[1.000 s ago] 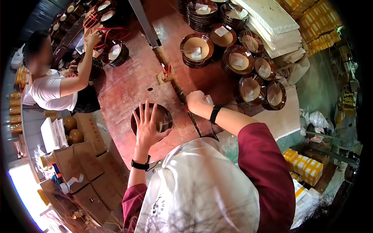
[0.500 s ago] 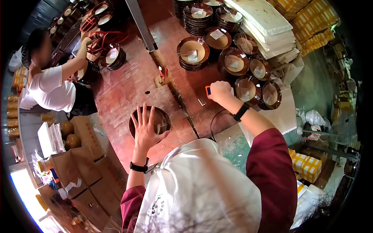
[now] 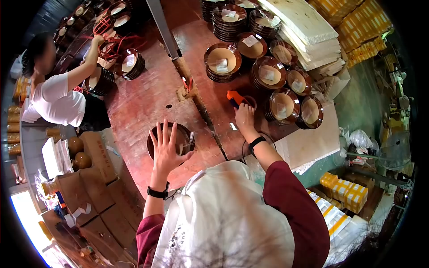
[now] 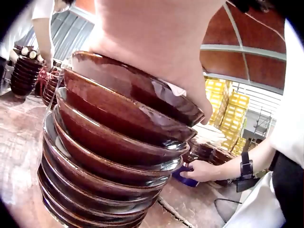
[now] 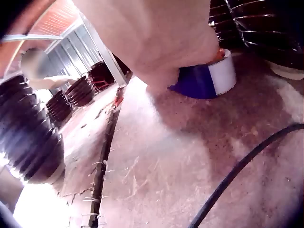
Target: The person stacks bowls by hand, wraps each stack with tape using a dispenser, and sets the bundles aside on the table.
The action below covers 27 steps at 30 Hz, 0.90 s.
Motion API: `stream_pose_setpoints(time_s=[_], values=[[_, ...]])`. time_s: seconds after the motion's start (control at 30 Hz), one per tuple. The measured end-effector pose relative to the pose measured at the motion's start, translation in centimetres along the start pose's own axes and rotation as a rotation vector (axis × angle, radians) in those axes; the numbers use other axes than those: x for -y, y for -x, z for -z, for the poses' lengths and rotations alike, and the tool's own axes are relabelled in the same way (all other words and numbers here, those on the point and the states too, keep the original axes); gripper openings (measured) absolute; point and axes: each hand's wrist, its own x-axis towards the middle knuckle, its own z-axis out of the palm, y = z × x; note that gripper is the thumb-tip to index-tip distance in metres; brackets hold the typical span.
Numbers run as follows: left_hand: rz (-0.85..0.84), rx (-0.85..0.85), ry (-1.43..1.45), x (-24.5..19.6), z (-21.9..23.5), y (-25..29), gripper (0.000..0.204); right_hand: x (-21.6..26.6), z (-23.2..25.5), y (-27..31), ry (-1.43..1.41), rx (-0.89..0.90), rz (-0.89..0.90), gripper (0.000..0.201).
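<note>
In front of you spreads a worn red table (image 3: 134, 105), split by a dark seam (image 3: 208, 125), with a grey metal post (image 3: 161, 24) at its far side. Cardboard boxes (image 3: 80, 192) sit to your left, near a glaring bright patch (image 3: 26, 214). To your right are greenish floor (image 3: 362, 100) and a fan (image 3: 396, 151). Your left-wrist view shows a corrugated wall (image 4: 76, 35) and a reddish ceiling (image 4: 266, 31) crossed by pale beams (image 4: 256, 52).

On the table (image 3: 134, 102), the tool (image 3: 234, 97) in the right hand (image 3: 245, 118) is set between the bowl stack (image 4: 114, 142) beneath the left hand (image 3: 165, 149) and other bowl stacks (image 3: 282, 106).
</note>
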Motion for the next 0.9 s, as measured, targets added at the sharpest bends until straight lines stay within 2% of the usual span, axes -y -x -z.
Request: stream_pose_setpoints(time_s=[0.07,0.2,0.3,0.33,0.43,0.47,0.57,0.6,0.83,0.87,0.9], values=[[0.000,-0.014,0.009,-0.1,0.0,0.0,0.114,0.0,-0.4,0.2,-0.028,-0.007,-0.022,0.030],[-0.002,-0.014,0.009,-0.1,0.0,0.0,0.113,0.6,3.5,-0.4,-0.205,-0.136,-0.025,0.030],[0.001,-0.003,-0.018,0.0,0.0,-0.3,0.116,0.0,5.3,-0.4,-0.805,0.068,-0.217,0.039],[0.001,0.007,-0.030,0.0,0.0,-0.1,0.118,0.4,6.9,-0.1,-1.320,0.404,-0.521,0.050],[0.010,0.007,0.001,-0.2,0.2,-0.1,0.117,1.8,9.6,1.1,-1.353,0.773,-0.632,0.056],[0.009,-0.007,0.016,-0.1,0.1,0.0,0.116,1.9,9.3,1.5,-1.286,0.764,-0.458,0.047],[0.010,-0.006,0.016,0.0,-0.1,0.0,0.116,2.4,9.1,2.2,-1.474,0.796,-0.615,0.035],[0.005,-0.003,0.017,0.0,-0.1,0.0,0.116,1.4,7.4,2.2,-1.572,0.774,-0.609,0.024],[0.002,0.000,0.011,0.1,-0.1,-0.1,0.116,-0.6,8.7,2.3,-1.639,0.626,-0.556,0.016],[0.006,0.001,0.011,0.1,-0.2,-0.1,0.116,-0.7,9.1,2.3,-1.660,0.635,-0.511,0.015],[0.003,-0.001,0.007,0.1,-0.2,-0.1,0.116,-0.9,9.8,2.2,-1.563,0.656,-0.455,0.015]])
